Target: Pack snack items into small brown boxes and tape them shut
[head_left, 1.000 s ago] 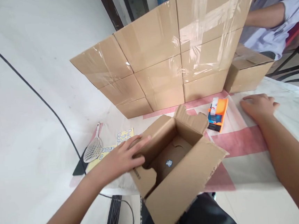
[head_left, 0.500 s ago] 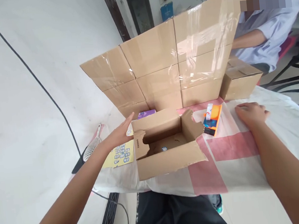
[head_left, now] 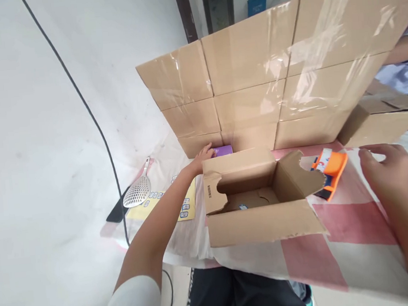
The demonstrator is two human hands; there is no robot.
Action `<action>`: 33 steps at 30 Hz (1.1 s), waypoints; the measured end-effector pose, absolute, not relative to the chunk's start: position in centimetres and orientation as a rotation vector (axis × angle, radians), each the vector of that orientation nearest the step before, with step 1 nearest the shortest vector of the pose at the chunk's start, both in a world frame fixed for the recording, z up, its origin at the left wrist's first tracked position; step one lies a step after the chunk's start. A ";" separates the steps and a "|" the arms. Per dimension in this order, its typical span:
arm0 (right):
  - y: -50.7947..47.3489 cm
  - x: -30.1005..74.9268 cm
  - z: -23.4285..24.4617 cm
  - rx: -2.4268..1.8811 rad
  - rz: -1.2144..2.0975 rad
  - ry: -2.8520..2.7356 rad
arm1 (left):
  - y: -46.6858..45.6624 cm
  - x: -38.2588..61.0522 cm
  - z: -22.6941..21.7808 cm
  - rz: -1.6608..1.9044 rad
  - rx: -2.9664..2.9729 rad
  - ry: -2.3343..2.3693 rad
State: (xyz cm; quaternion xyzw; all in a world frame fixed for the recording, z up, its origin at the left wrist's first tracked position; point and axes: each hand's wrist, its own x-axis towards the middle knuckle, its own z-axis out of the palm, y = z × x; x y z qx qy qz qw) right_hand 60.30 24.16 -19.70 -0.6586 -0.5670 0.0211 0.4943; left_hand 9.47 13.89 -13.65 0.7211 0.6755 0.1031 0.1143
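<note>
Purple object [head_left: 224, 150] just right of left hand [head_left: 203, 158], behind open carton [head_left: 260, 223].

My left hand [head_left: 204, 158] is at the left end of a small, partly hidden purple box [head_left: 224, 150], in the narrow gap between the tall tape-covered brown cardboard panel [head_left: 249, 58] and the open-topped brown cardboard box [head_left: 263, 224]. Panel bars straight reach beyond. Open box: way in from above; right flap crowds the orange-and-blue packet [head_left: 335, 163]. Slim passage between packet and my right hand [head_left: 389, 165].
</note>
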 end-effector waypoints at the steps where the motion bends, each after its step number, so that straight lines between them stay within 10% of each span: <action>1: 23.7 59.6 -19.4 -1.548 0.052 -1.413 | 14.3 9.4 -13.8 0.286 2.110 2.009; 11: 21.8 56.2 -18.1 -1.392 0.097 -1.598 | 12.0 9.0 -13.2 0.231 2.018 2.127; 22: 20.8 56.1 -17.0 -1.286 0.123 -1.535 | -0.6 13.7 0.2 0.941 2.168 2.352; 33: 20.2 55.6 -16.5 -1.324 0.231 -1.527 | 2.4 23.0 -4.2 0.206 2.299 1.763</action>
